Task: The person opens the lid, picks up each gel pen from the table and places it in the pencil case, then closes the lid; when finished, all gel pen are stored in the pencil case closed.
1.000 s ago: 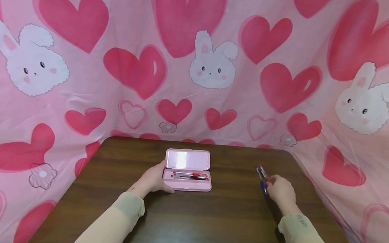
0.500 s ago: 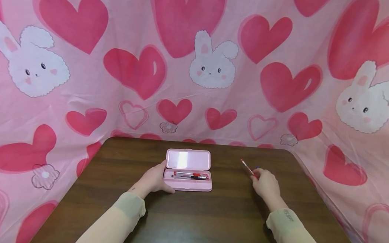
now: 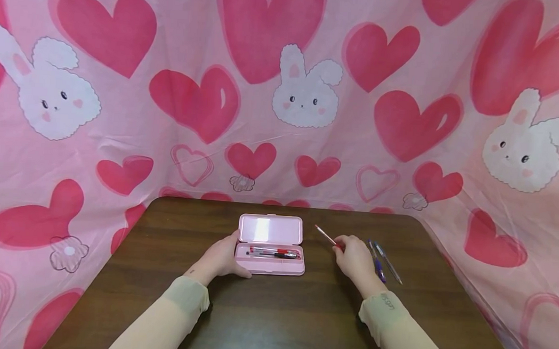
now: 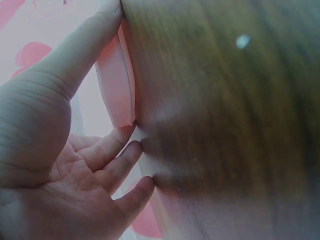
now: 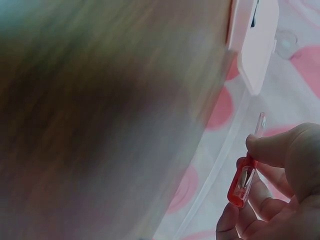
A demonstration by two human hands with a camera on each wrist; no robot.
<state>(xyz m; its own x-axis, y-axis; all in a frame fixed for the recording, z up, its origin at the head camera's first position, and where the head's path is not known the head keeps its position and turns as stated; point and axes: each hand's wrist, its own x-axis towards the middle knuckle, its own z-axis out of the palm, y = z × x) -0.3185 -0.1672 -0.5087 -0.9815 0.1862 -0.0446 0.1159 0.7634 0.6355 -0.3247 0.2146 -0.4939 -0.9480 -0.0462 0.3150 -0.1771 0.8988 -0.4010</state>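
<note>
A pink pencil case (image 3: pixel 260 268) lies on the table with its lid (image 3: pixel 281 231) tipped back. Its tray holds several pens (image 3: pixel 274 253), some with red parts and one with a black grip. My left hand (image 3: pixel 219 256) grips the case's left end, thumb at the front and fingers at the side and back; the case's edge (image 4: pixel 117 82) shows between them in the left wrist view. To the right of the case, my right hand (image 3: pixel 357 260) pinches a red pen (image 5: pixel 242 182) between thumb and fingers, its thin end directed up and left in the head view.
Right of my right hand, a blue pen (image 3: pixel 377 263) and a clear-barrelled pen (image 3: pixel 389 264) lie on the dark wooden table (image 3: pixel 270 318). A pink cloth (image 3: pixel 301 138) with hearts and rabbits hangs around the table's back and sides.
My right hand has moved left with the red pen, away from the blue and clear pens, which stay on the table. My left hand keeps its place at the case.
</note>
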